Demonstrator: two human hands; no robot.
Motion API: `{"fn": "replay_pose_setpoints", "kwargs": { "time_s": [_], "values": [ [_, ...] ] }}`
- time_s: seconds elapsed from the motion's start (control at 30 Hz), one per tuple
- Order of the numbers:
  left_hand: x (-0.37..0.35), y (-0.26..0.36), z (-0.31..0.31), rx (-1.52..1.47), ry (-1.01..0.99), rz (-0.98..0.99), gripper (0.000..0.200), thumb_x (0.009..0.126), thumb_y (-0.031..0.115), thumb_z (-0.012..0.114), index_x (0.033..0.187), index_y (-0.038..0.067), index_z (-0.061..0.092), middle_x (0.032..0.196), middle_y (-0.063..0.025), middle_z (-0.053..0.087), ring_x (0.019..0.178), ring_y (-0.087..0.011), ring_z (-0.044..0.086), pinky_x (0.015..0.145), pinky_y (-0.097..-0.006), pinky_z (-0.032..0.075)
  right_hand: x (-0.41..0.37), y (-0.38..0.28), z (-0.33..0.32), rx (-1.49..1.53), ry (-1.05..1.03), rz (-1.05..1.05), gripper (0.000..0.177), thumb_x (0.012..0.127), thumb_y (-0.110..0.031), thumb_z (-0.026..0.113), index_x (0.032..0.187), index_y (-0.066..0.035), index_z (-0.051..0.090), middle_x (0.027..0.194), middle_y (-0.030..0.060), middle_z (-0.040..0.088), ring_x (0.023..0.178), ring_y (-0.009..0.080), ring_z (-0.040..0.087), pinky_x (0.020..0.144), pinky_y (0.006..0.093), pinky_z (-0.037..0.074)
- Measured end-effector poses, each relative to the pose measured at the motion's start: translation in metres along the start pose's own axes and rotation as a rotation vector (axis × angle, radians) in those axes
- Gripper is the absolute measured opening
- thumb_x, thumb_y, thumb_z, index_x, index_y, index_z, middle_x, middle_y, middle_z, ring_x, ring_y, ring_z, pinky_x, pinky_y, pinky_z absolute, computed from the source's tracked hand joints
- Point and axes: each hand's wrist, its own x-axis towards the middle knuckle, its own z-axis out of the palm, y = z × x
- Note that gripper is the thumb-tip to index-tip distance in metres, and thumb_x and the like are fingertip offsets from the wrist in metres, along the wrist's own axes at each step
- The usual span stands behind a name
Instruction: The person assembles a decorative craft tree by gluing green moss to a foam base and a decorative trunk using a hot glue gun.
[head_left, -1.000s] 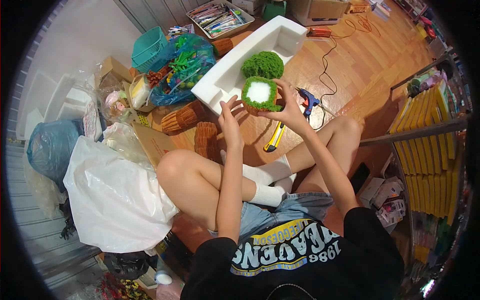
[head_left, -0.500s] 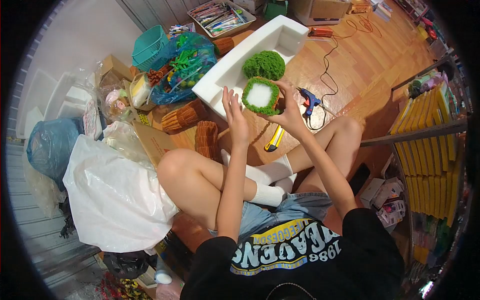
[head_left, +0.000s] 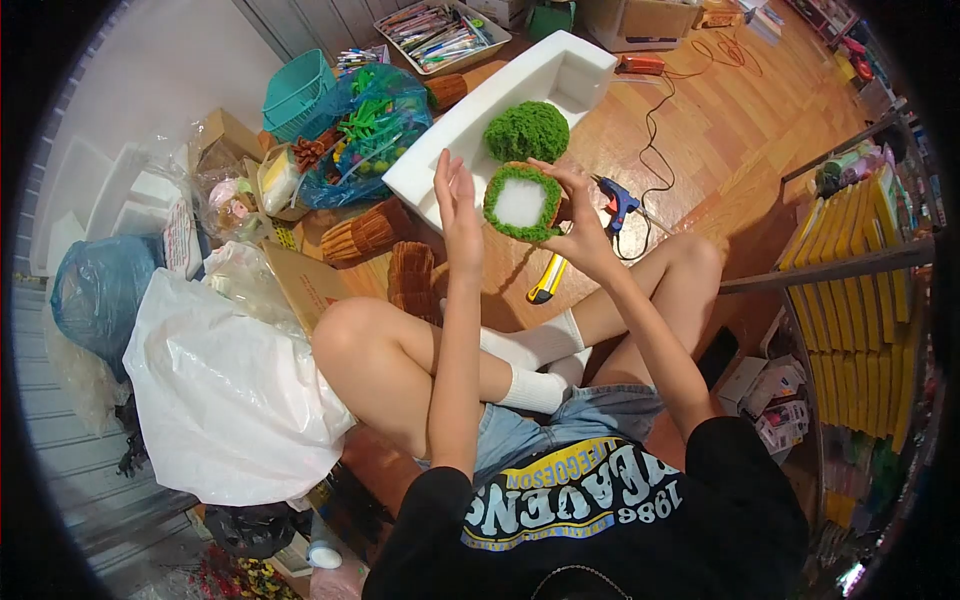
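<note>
My right hand (head_left: 585,222) grips the side of a small squarish pot (head_left: 522,202). Green moss-like trim runs round its rim, a white surface fills its middle, and some brown shows at its edge. To the left of the pot my left hand (head_left: 460,215) is raised with its fingers stretched, apart from it and holding nothing. Just beyond, a clump of green moss-like material (head_left: 527,131) rests in a white foam box (head_left: 425,178). A blue glue gun (head_left: 620,203) lies right of my right hand, and a yellow box cutter (head_left: 547,279) lies below the pot.
Brown ribbed pots (head_left: 365,232) lie on the wooden floor at left, by a blue plastic bag (head_left: 400,110) of green pieces. A teal basket (head_left: 298,95) and a tray of pens (head_left: 445,40) stand behind. A shelf of yellow books (head_left: 850,240) is at right.
My left hand has moved slightly left and up, farther from the pot. The pot has turned a little in my right hand, showing its white middle more squarely.
</note>
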Motion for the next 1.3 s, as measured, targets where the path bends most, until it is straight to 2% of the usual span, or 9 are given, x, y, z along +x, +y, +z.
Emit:
{"fn": "replay_pose_setpoints", "kwargs": {
  "time_s": [0.07,0.27,0.53,0.6,0.7,1.0,1.13,1.23,1.3],
  "values": [
    [-0.003,0.0,0.005,0.116,-0.059,0.137,0.052,0.098,0.034,0.043,0.141,0.01,0.029,0.136,-0.0158,0.039,0.126,-0.0234,0.037,0.106,-0.0354,0.025,0.001,0.0,-0.001,-0.011,-0.014,0.014,0.075,0.068,-0.011,0.08,0.127,-0.01,0.034,0.138,0.0098,0.043,0.088,0.0139,0.059,0.07,0.0258,0.05],
    [0.002,0.007,0.001,0.02,0.0,0.009,0.048,0.096,0.029,0.047,0.138,0.007,0.034,0.131,-0.015,0.04,0.121,-0.022,0.04,0.101,-0.0345,0.032,-0.001,-0.004,0.001,0.047,-0.007,-0.025,0.076,0.067,-0.01,0.079,0.128,-0.011,0.034,0.138,0.0099,0.043,0.089,0.0137,0.057,0.067,0.025,0.048],
    [-0.009,0.013,0.009,-0.011,-0.189,0.113,0.046,0.095,0.025,0.048,0.134,0.002,0.039,0.131,-0.0126,0.044,0.125,-0.0213,0.039,0.105,-0.0332,0.027,-0.001,-0.008,0.001,0.047,-0.041,0.013,0.076,0.069,-0.012,0.08,0.128,-0.01,0.033,0.137,0.0108,0.043,0.116,0.0196,0.051,0.079,0.0284,0.05],
    [-0.011,0.014,0.008,0.118,-0.219,0.214,0.048,0.091,0.019,0.054,0.133,0.0,0.04,0.132,-0.0122,0.044,0.123,-0.0206,0.04,0.106,-0.0329,0.027,-0.001,-0.009,0.0,0.051,-0.041,0.013,0.076,0.069,-0.012,0.08,0.129,-0.01,0.033,0.137,0.011,0.043,0.116,0.0199,0.05,0.08,0.0286,0.05],
    [-0.012,0.014,0.006,0.119,-0.221,0.189,0.053,0.087,0.021,0.06,0.132,0.003,0.041,0.131,-0.0124,0.04,0.125,-0.0236,0.038,0.104,-0.036,0.03,-0.002,-0.008,-0.001,0.057,-0.049,0.001,0.076,0.069,-0.013,0.08,0.129,-0.011,0.033,0.138,0.0114,0.042,0.116,0.0202,0.05,0.081,0.0289,0.05],
    [-0.008,0.011,0.002,-0.04,-0.103,0.071,0.036,0.098,0.027,0.042,0.126,0.004,0.049,0.122,-0.0098,0.051,0.117,-0.0169,0.043,0.101,-0.0311,0.032,-0.003,-0.007,-0.001,0.076,-0.058,0.008,0.079,0.067,-0.011,0.08,0.13,-0.011,0.032,0.139,0.0116,0.041,0.109,0.0183,0.054,0.077,0.028,0.049],
    [-0.011,0.014,0.004,-0.09,-0.127,0.026,0.034,0.098,0.025,0.043,0.123,0.003,0.05,0.119,-0.0086,0.052,0.114,-0.016,0.045,0.099,-0.0301,0.033,-0.004,-0.005,-0.002,0.048,-0.053,-0.008,0.08,0.066,-0.01,0.081,0.13,-0.011,0.032,0.139,0.0113,0.041,0.109,0.0185,0.054,0.076,0.0281,0.049],
    [-0.014,0.018,0.007,-0.076,-0.141,0.054,0.034,0.095,0.021,0.049,0.122,0.001,0.049,0.116,-0.0085,0.052,0.112,-0.0163,0.045,0.098,-0.0303,0.034,-0.005,-0.006,-0.003,0.052,-0.06,0.045,0.08,0.066,-0.01,0.081,0.129,-0.011,0.032,0.139,0.0114,0.041,0.112,0.0193,0.052,0.077,0.0281,0.049],
    [-0.016,0.019,0.008,-0.016,-0.185,0.067,0.04,0.087,0.021,0.06,0.12,0.003,0.048,0.122,-0.0094,0.048,0.112,-0.0184,0.045,0.097,-0.0317,0.035,-0.004,-0.006,-0.002,0.059,-0.045,0.014,0.08,0.066,-0.01,0.081,0.129,-0.011,0.033,0.139,0.0113,0.041,0.112,0.0193,0.052,0.077,0.0278,0.049]
  ]
}}
